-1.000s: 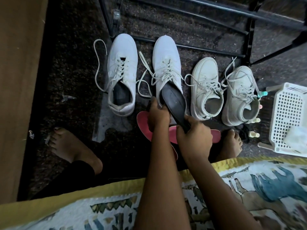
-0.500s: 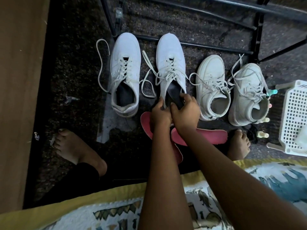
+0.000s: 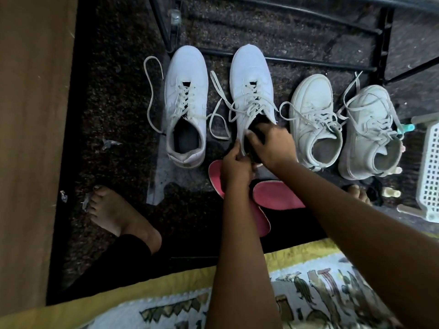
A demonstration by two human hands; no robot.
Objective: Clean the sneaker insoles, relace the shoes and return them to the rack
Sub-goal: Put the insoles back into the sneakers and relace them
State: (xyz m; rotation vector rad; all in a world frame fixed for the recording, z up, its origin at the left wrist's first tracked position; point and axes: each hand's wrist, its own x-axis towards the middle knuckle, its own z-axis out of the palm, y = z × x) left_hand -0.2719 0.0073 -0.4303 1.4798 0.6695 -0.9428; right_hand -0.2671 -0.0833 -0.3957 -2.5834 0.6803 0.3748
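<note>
Dark speckled carpet (image 3: 114,96), black rack (image 3: 297,60) far; left hand (image 3: 235,168) and right hand (image 3: 273,146) grip second sneaker (image 3: 249,77), fingers closed on its collar.

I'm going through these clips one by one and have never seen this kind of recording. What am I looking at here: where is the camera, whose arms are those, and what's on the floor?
There is no machine here. The camera sits on a person's head and looks down, so the two bare arms reaching in from below are the wearer's own.

On the dark floor stand four white sneakers in a row, in front of a black metal rack. The left hand steadies the heel of the second sneaker, and the right hand pushes a dark insole down into its opening; most of it is already hidden inside.

Two pink insoles lie on the floor just under the hands. A white basket stands at the right edge, and a patterned cloth covers the bottom of the view. The person's bare feet rest on the floor.
</note>
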